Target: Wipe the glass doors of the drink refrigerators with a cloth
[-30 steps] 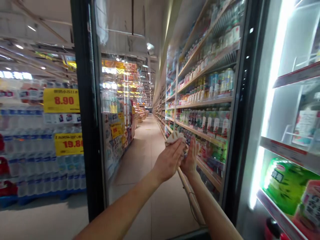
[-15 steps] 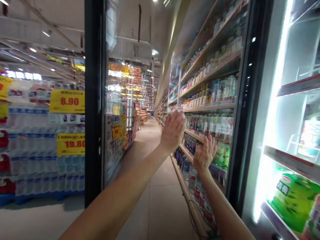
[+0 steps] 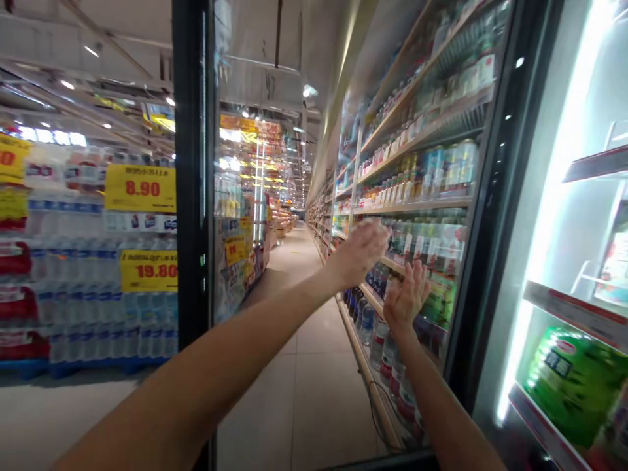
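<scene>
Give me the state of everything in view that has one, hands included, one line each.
Glass door: swung open
Left hand: outstretched, blurred; grip unclear
Right hand: open, fingers raised
Cooler light: on
Ceiling light: on
Green packet: sitting on a shelf
Clear bottles: stacked in layers

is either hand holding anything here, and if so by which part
The right hand appears open, with nothing visible in it. The left hand is blurred with its palm turned away, so whether it holds anything cannot be told.

Pale shelves point(image 3: 417, 207) of bottles point(image 3: 386, 360), lit shelf point(image 3: 545, 422) with green pouch point(image 3: 572, 386) (partly cropped), blue pallet point(image 3: 88, 368) under water bottles point(image 3: 86, 301)
</scene>
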The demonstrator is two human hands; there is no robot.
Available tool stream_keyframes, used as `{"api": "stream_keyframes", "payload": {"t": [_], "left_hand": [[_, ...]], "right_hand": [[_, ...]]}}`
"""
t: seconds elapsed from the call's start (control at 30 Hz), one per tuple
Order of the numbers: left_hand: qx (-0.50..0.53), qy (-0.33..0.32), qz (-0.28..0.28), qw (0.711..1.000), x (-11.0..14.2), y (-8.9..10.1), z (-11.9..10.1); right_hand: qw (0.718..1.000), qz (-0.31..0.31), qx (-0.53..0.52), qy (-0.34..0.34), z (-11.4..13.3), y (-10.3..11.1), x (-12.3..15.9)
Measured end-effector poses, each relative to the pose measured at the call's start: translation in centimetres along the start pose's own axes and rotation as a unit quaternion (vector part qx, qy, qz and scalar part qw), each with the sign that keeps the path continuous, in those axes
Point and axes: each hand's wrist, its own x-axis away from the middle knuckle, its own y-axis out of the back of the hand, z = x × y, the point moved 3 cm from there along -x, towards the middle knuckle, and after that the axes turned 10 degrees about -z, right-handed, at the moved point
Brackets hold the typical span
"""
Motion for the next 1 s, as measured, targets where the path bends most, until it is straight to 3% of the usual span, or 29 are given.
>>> {"api": "stream_keyframes", "payload": {"t": [0.03, 0.1, 0.23, 0.3, 0.47, 0.53, 0.6, 0.67, 0.7, 0.77, 0.83, 0.9, 1.0], "left_hand": [[0.022, -0.064, 0.036, 0.997, 0.4, -0.8, -1.2], [0.030, -0.096, 0.061, 0.993, 0.5, -1.4, -1.7], [-0.035, 0.087, -0.028, 0.995, -1.2, 0.7, 2.3], [-0.044, 0.128, -0.038, 0.990, -1.1, 1.5, 3.0], [0.018, -0.073, 0.096, 0.993, 1.6, 1.8, 0.7], [-0.019, -0.023, 0.079, 0.996, 2.0, 2.9, 2.2], [-0.079, 0.093, 0.013, 0.992, 2.2, 4.5, 4.5], [-0.105, 0.149, -0.029, 0.983, 3.1, 5.5, 5.4], [-0.095, 0.129, -0.027, 0.987, 3.8, 5.7, 5.1], [-0.041, 0.007, 0.026, 0.999, 5.4, 5.6, 3.7], [0.000, -0.106, 0.085, 0.991, 6.8, 5.8, 2.8], [-0.036, -0.067, 0.070, 0.995, 7.2, 6.8, 4.1], [-0.143, 0.112, -0.041, 0.982, 7.4, 9.0, 7.3]], "right_hand": [[1.000, 0.000, 0.000, -0.001, -0.1, 0.0, 0.0], [1.000, 0.004, -0.003, -0.002, -0.2, 0.1, 0.0], [1.000, 0.007, -0.006, -0.007, -0.2, 0.1, 0.0], [1.000, 0.003, -0.004, -0.008, -0.2, 0.1, 0.0], [1.000, 0.003, -0.005, 0.000, -0.1, 0.0, 0.1], [1.000, 0.002, -0.006, 0.004, -0.1, 0.1, 0.1], [1.000, -0.005, -0.005, 0.000, -0.1, 0.1, 0.1], [1.000, -0.013, -0.005, 0.001, -0.1, 0.1, 0.1], [1.000, -0.015, -0.005, 0.001, -0.1, 0.1, 0.2], [1.000, -0.016, -0.008, 0.000, -0.1, 0.0, 0.2], [1.000, -0.013, -0.011, 0.002, -0.1, 0.0, 0.2], [1.000, -0.012, -0.010, 0.004, -0.1, 0.0, 0.2], [1.000, -0.008, -0.006, 0.004, -0.1, 0.1, 0.2]]}}
